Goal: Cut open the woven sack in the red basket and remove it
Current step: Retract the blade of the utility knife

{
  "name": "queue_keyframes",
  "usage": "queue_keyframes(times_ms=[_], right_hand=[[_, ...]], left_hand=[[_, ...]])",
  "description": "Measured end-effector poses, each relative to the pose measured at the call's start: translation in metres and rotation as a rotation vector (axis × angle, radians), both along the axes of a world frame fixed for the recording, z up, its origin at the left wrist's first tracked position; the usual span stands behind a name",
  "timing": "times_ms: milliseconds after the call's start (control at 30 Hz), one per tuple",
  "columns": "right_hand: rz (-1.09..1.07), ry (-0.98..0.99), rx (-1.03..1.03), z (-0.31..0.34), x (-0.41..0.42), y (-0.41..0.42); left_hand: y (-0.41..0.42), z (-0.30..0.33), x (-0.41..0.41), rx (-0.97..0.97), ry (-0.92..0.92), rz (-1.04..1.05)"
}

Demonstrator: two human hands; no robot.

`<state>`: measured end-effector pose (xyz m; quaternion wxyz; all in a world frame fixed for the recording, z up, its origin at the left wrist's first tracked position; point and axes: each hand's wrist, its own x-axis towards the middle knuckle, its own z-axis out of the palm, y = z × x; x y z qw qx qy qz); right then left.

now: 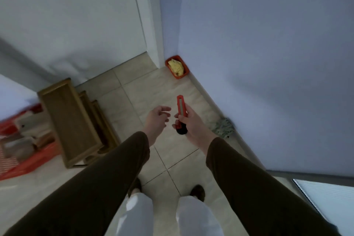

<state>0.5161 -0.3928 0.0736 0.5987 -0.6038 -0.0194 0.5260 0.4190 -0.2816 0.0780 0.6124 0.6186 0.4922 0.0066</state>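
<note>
While left hand [156, 119] relaxes, right fingers [186, 110] grip cutter [181, 108].

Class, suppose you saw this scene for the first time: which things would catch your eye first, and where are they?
The red utility knife, gripped upright in the right hand at the centre, stands out first, with the empty left hand beside it. Next comes the red basket in the far corner of the floor, holding the yellow woven sack.

one red basket [177, 66], one sack [175, 66] — one knife [181, 109], two hands — three wooden trays [69, 120]
</note>
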Motion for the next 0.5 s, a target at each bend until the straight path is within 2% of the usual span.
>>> queue_keyframes(times_ms=[133, 233, 500], right_hand=[[0.137, 0.011, 0.046, 0.051, -0.06, 0.035], [0.143, -0.011, 0.039, 0.079, -0.12, 0.07], [0.197, -0.075, -0.04, 0.115, -0.289, 0.148]], left_hand=[[0.018, 0.048, -0.071, -0.013, -0.041, 0.122], [0.033, 0.074, -0.137, -0.013, -0.07, 0.197], [0.068, 0.109, -0.318, -0.1, -0.137, 0.36]])
